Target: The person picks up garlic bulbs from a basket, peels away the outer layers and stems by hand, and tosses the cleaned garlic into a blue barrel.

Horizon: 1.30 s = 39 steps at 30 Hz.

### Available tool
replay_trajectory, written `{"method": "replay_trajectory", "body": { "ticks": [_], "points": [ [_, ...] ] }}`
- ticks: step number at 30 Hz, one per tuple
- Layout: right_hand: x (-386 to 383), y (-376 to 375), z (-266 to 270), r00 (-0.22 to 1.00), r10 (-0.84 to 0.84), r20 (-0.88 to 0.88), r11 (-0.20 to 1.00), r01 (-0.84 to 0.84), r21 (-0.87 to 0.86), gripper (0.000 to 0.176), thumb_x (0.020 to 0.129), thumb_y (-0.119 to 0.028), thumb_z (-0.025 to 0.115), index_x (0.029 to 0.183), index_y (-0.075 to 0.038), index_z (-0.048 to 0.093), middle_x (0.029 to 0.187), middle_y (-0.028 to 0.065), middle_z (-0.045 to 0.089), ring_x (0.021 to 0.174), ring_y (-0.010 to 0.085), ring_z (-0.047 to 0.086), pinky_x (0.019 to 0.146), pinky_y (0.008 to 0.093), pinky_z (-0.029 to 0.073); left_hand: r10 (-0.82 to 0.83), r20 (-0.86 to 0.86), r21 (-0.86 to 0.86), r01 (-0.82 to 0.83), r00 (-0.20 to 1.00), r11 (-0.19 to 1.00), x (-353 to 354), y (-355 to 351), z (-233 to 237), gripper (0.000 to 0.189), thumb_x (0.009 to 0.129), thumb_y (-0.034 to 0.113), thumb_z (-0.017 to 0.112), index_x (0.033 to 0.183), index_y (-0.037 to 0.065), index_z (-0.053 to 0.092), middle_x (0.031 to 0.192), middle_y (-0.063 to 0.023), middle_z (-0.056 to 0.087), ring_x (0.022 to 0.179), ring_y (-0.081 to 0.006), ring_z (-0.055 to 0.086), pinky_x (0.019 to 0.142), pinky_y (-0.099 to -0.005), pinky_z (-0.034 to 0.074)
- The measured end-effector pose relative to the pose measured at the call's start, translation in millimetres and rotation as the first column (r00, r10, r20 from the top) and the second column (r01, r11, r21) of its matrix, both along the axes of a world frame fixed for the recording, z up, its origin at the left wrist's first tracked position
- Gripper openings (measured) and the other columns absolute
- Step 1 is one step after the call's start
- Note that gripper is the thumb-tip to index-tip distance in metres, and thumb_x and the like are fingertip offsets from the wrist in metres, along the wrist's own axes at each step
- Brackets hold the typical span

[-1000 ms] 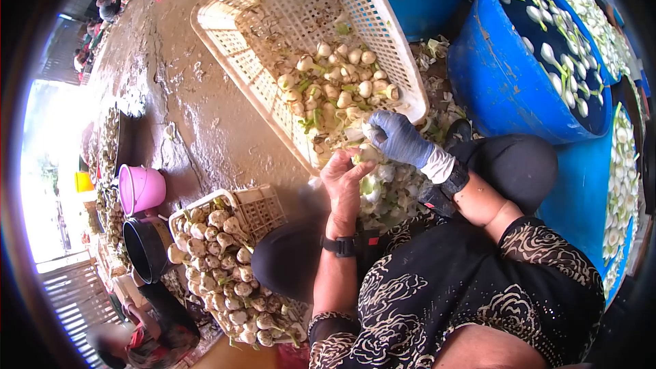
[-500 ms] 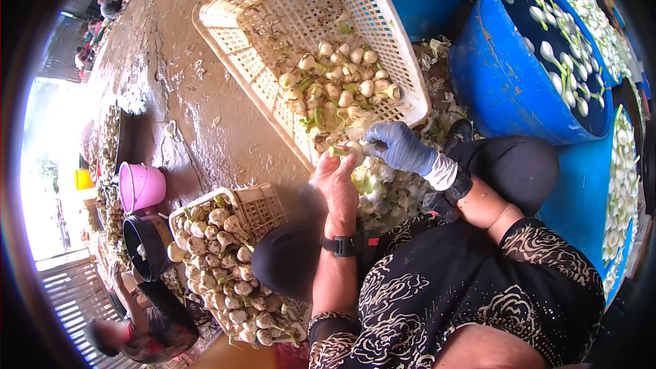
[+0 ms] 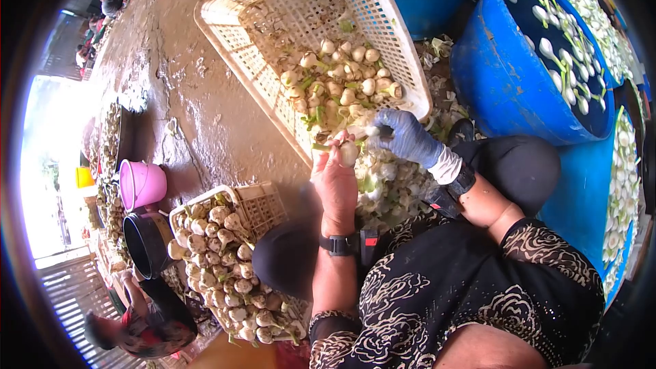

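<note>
My bare left hand (image 3: 335, 181) pinches a pale garlic bulb (image 3: 349, 154) with a short green stem, held above the near edge of the crate. Just to its right, my right hand (image 3: 408, 138), in a blue-grey glove, has its fingers curled in on a whitish scrap of garlic skin (image 3: 372, 132). The two hands are close but apart. Beyond them, the large cream plastic crate (image 3: 236, 61) holds several loose garlic bulbs (image 3: 335, 75) and dry scraps. Peeled skins (image 3: 389, 181) are heaped beneath my hands, between my knees.
At the left stands a smaller crate (image 3: 263, 205) piled with unpeeled bulbs, beside a black bucket (image 3: 147, 246) and a pink bucket (image 3: 143, 184). A blue tub (image 3: 488, 61) at the right has peeled bulbs floating in it. Another person (image 3: 147, 321) sits at the lower left.
My right hand has shifted slightly up and right, away from the bulb, with the pale scrap. My left hand has turned a little, showing more of the rounded bulb.
</note>
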State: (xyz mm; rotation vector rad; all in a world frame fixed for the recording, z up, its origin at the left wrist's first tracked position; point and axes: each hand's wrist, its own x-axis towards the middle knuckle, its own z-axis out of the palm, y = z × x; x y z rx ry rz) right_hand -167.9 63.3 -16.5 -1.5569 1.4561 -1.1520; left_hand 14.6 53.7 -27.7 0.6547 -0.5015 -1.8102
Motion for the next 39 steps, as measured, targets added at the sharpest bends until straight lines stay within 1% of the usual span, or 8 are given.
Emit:
{"method": "replay_trajectory", "body": {
  "ticks": [4, 10, 16, 23, 25, 28, 33, 39],
  "points": [
    [11, -3, 7, 0.963, 0.238, -0.123, 0.916, -0.265, -0.302, 0.045, 0.073, -0.013, 0.074, 0.116, -0.008, 0.061, 0.095, 0.0098, 0.058, 0.079, 0.025, 0.061, 0.074, 0.0344, 0.049, 0.015, 0.238, 0.081, -0.035, 0.971, 0.996, -4, 3, -2, 0.016, 0.09, 0.008, 0.057, 0.105, 0.003, 0.058, 0.104, -0.0095, 0.063, 0.087, -0.0175, 0.063, 0.078, -0.0278, 0.052],
    [16, -1, 0, 0.935, 0.31, -0.17, 0.938, -0.33, -0.105, 0.012, 0.073, -0.006, 0.068, 0.082, -0.003, 0.061, 0.075, 0.0107, 0.057, 0.07, 0.0284, 0.058, 0.065, 0.036, 0.046, 0.056, 0.488, 0.065, -0.1, 0.871, 0.993, -10, 9, -6, 0.009, 0.088, 0.012, 0.063, 0.09, 0.003, 0.064, 0.087, -0.0034, 0.066, 0.073, -0.0082, 0.06, 0.065, -0.0209, 0.048],
    [2, -3, -6, 0.944, 0.324, -0.069, 0.939, -0.329, -0.098, 0.012, 0.074, -0.01, 0.067, 0.082, -0.004, 0.06, 0.077, 0.0131, 0.058, 0.072, 0.0321, 0.058, 0.065, 0.0375, 0.046, 0.046, 0.2, 0.05, -0.057, 0.979, 0.997, -1, 0, 0, 0.018, 0.093, 0.015, 0.056, 0.099, 0.0, 0.061, 0.103, -0.0122, 0.065, 0.094, -0.0214, 0.063, 0.084, -0.0323, 0.051],
    [-4, -3, -7, 0.778, 0.369, -0.508, 0.91, -0.19, 0.369, 0.021, 0.073, -0.018, 0.072, 0.085, -0.004, 0.061, 0.079, 0.0133, 0.06, 0.074, 0.0325, 0.059, 0.068, 0.0398, 0.047, 0.012, -0.047, -0.025, -0.013, 0.999, 1.0, 1, -3, 6, 0.025, 0.095, 0.02, 0.05, 0.104, -0.002, 0.059, 0.127, -0.0191, 0.053, 0.122, -0.0332, 0.047, 0.105, -0.0461, 0.036],
    [2, 0, -1, 0.975, 0.171, -0.141, 0.973, -0.19, -0.134, 0.027, 0.071, -0.016, 0.075, 0.092, -0.005, 0.063, 0.081, 0.0111, 0.06, 0.076, 0.0303, 0.058, 0.071, 0.0388, 0.047, -0.01, -0.005, -0.043, 0.01, 1.0, 0.999, 1, -3, 5, 0.026, 0.095, 0.017, 0.05, 0.107, -0.004, 0.059, 0.125, -0.0187, 0.054, 0.117, -0.0304, 0.052, 0.1, -0.0437, 0.041],
    [18, -2, 18, 0.977, 0.196, -0.087, 0.919, -0.214, -0.332, 0.028, 0.07, -0.012, 0.074, 0.096, -0.006, 0.064, 0.085, 0.0097, 0.059, 0.079, 0.0283, 0.058, 0.073, 0.0374, 0.047, -0.011, 0.187, -0.012, 0.013, 0.982, 1.0, 0, -2, 1, 0.025, 0.095, 0.014, 0.05, 0.11, -0.005, 0.058, 0.12, -0.0173, 0.057, 0.107, -0.0248, 0.058, 0.093, -0.0374, 0.047],
    [22, 2, 5, 0.955, 0.288, -0.07, 0.931, -0.296, -0.215, 0.018, 0.07, -0.006, 0.069, 0.086, -0.004, 0.06, 0.076, 0.011, 0.055, 0.071, 0.0306, 0.056, 0.066, 0.0369, 0.046, 0.005, 0.349, 0.021, -0.013, 0.937, 1.0, -8, 5, -3, 0.02, 0.09, 0.01, 0.06, 0.101, -0.006, 0.064, 0.091, -0.009, 0.067, 0.08, -0.0124, 0.062, 0.074, -0.0228, 0.049],
    [18, 0, 1, 0.937, 0.322, -0.135, 0.926, -0.341, -0.159, 0.013, 0.074, -0.008, 0.064, 0.076, -0.002, 0.052, 0.069, 0.0121, 0.049, 0.063, 0.0322, 0.051, 0.06, 0.0393, 0.042, -0.015, 0.345, 0.069, -0.009, 0.939, 0.998, -6, 8, -3, 0.017, 0.088, 0.008, 0.061, 0.097, -0.006, 0.064, 0.093, -0.0107, 0.067, 0.081, -0.0144, 0.063, 0.077, -0.0248, 0.049]
  ]
}}
